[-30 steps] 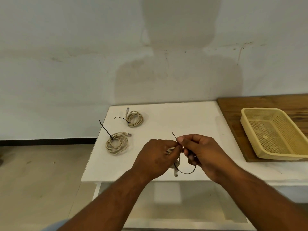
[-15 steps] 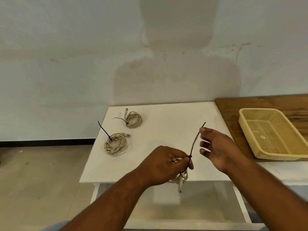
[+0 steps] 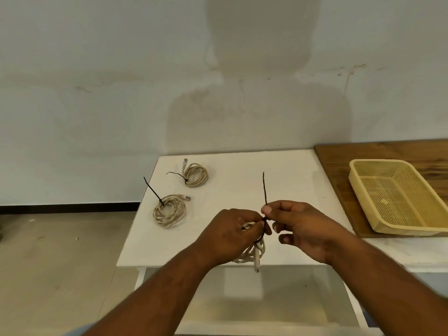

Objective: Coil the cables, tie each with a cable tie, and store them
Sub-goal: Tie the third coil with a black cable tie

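My left hand [image 3: 230, 235] grips a coiled beige cable [image 3: 252, 255] above the white table's front edge; most of the coil hangs below my fingers. A black cable tie [image 3: 264, 190] loops around the coil, and its free tail sticks straight up. My right hand [image 3: 298, 226] pinches the tie's tail just above the loop with thumb and forefinger. Two other beige coils lie at the table's left: the nearer coil [image 3: 169, 209] and the farther coil [image 3: 196, 174], each with a black tie sticking out.
The white table [image 3: 242, 185] ends at its left edge beside the two coils, with bare floor [image 3: 60, 263] beyond. A yellow mesh basket [image 3: 397, 197] sits on a wooden board [image 3: 378, 154] at the right. A wall stands behind the table.
My right hand pulled the tie's tail up and to the right, then came back in close to the left hand and now pinches the tail near the loop. The loop has tightened.
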